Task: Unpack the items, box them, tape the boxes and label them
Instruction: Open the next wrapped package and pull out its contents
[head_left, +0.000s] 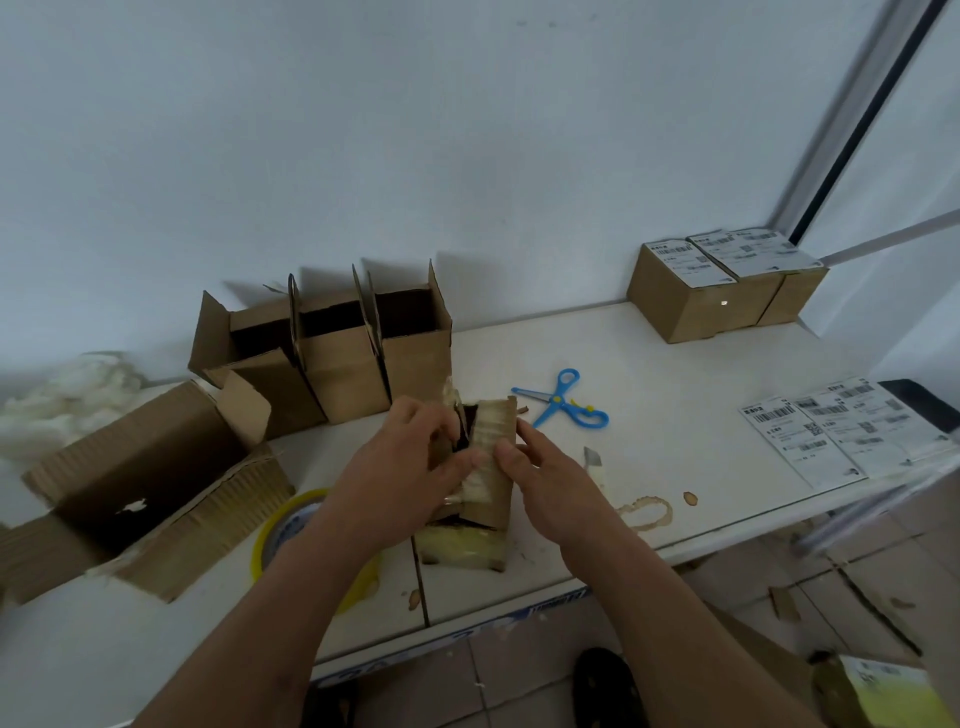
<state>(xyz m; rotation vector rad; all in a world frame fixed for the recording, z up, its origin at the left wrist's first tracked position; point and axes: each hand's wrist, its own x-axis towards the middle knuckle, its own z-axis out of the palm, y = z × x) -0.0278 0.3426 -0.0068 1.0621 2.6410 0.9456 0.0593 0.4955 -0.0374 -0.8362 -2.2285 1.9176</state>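
The left hand (410, 457) and the right hand (540, 480) each gripped a side of a small taped cardboard box (485, 467), fingers curled over its torn top, holding it upright at the front middle of the white table (675, 467). A roll of yellow tape (270, 540) lay just left of the left forearm, blue scissors (563, 400) lay just behind the box to the right, and three open boxes (337, 353) stood behind by the wall. Printed labels (841, 428) lay at the table's right edge, and two labelled, closed boxes (722, 286) sat in the far right corner.

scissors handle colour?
Blue, with yellow at the pivot, on the scissors; the head view shows it.
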